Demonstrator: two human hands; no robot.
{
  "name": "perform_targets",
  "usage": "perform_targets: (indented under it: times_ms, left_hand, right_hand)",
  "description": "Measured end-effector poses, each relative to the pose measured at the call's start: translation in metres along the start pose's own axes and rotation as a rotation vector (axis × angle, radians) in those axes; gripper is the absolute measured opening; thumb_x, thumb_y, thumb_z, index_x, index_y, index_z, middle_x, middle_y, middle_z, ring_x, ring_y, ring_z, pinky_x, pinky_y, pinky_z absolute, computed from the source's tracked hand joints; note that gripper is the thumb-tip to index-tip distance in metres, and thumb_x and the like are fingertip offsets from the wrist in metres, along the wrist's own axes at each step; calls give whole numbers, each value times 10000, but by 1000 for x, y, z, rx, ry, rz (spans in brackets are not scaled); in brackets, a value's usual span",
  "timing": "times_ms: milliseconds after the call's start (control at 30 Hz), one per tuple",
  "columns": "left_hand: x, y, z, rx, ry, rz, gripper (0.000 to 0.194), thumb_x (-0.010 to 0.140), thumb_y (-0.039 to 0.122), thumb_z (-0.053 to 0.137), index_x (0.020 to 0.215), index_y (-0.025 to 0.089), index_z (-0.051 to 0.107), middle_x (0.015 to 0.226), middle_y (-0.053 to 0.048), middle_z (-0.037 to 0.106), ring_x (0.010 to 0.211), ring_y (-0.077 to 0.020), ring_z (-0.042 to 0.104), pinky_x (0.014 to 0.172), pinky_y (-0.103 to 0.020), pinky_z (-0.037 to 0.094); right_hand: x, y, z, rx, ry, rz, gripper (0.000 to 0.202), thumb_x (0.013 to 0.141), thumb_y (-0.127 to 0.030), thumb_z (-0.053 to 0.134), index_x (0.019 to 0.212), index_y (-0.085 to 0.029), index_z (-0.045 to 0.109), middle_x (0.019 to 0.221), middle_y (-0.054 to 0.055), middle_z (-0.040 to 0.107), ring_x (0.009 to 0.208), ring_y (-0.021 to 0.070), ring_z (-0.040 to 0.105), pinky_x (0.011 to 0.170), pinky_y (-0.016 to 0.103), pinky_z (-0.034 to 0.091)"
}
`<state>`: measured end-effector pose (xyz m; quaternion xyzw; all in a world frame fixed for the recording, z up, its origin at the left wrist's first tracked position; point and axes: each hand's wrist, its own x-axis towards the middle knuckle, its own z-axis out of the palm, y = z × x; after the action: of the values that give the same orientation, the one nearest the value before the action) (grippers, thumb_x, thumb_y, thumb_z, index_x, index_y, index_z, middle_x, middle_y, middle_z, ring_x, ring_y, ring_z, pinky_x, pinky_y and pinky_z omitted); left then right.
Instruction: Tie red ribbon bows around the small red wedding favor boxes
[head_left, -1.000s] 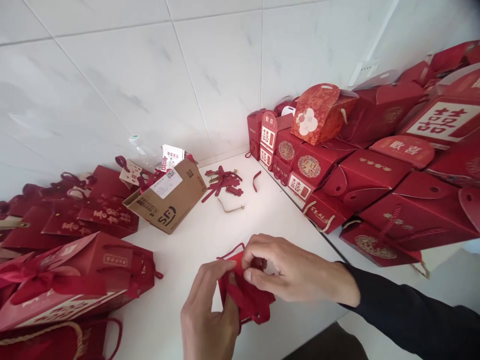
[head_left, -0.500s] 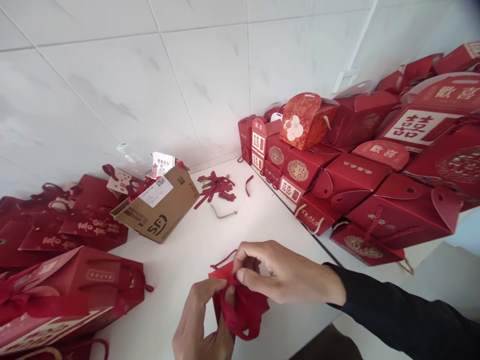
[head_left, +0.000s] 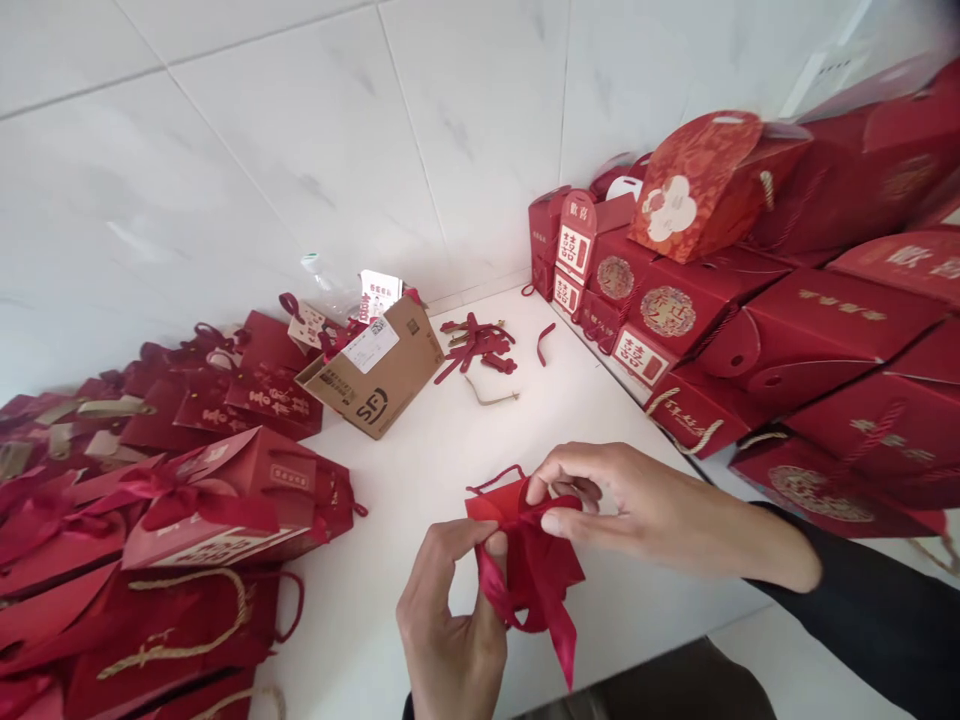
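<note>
At the lower centre of the frame, your left hand [head_left: 456,605] pinches the red ribbon [head_left: 553,600] between thumb and forefinger. Your right hand [head_left: 622,510], thumb and fingertips nearly together, holds its other side above the small red package [head_left: 496,506].

cardboard box [head_left: 391,382] reads "sf"; red box [head_left: 577,240], "囍"

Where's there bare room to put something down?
Bare white tabletop shows between the SF cardboard box and the left hand, and between the tan cord and the right hand. Red gift boxes crowd both sides; red straps lie heaped beyond the cord.
</note>
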<state>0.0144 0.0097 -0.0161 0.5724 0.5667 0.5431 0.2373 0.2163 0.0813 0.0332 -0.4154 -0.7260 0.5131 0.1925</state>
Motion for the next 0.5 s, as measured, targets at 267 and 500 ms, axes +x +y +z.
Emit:
perform_targets:
  times_ms: [267, 500]
  left_hand:
    - [-18, -11, -18, -179, 131, -488, 350, 845, 512, 748, 704, 200, 678, 717, -13, 621, 700, -162, 547, 637, -248, 458]
    - [-17, -35, -33, -481, 61, -675, 596, 918, 690, 491, 1080, 204, 794, 807, -102, 687, 762, -244, 654, 699, -407, 568]
  right_hand:
    - [-10, 26, -2, -26, 50, 146, 285, 1020, -493, 543, 938, -249, 665, 759, -40, 541, 658, 142, 426, 603, 286, 347]
    - [-13, 28, 3, 11, 124, 109, 299, 1038, -526, 510, 1011, -273, 667, 975, -2, 690, 831, 177, 583, 673, 281, 426]
